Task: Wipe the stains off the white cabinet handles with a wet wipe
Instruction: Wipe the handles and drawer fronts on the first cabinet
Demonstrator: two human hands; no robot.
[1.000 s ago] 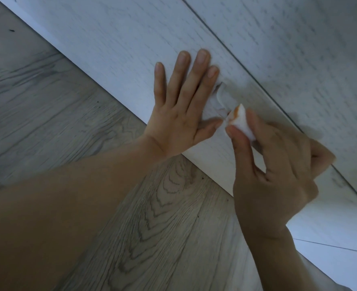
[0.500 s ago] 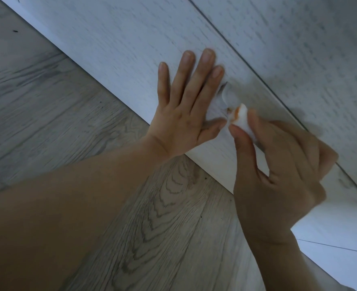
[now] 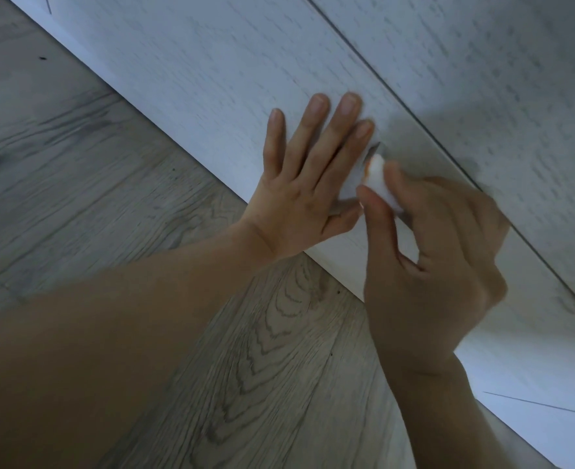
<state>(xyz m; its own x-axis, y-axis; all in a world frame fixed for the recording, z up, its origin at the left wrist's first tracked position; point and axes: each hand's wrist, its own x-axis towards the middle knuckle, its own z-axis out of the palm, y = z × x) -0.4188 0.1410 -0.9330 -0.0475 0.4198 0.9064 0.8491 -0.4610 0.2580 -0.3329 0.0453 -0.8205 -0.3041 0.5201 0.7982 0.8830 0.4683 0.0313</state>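
left hand (image 3: 299, 194) flat on the white cabinet (image 3: 211, 82), fingers straight and spread; right hand (image 3: 428, 262) pinches the orange-stained wet wipe (image 3: 379, 179) against the handle (image 3: 374, 151).

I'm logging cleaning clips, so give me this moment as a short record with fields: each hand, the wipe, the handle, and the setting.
left hand: flat on the white cabinet, fingers straight
right hand: pinches the wipe between thumb and fingers
wipe: white wad with an orange stain at its tip, pressed at the handle
handle: small, white, mostly hidden by wipe and fingers; any stain left cannot be told
floor: grey wood-grain planks
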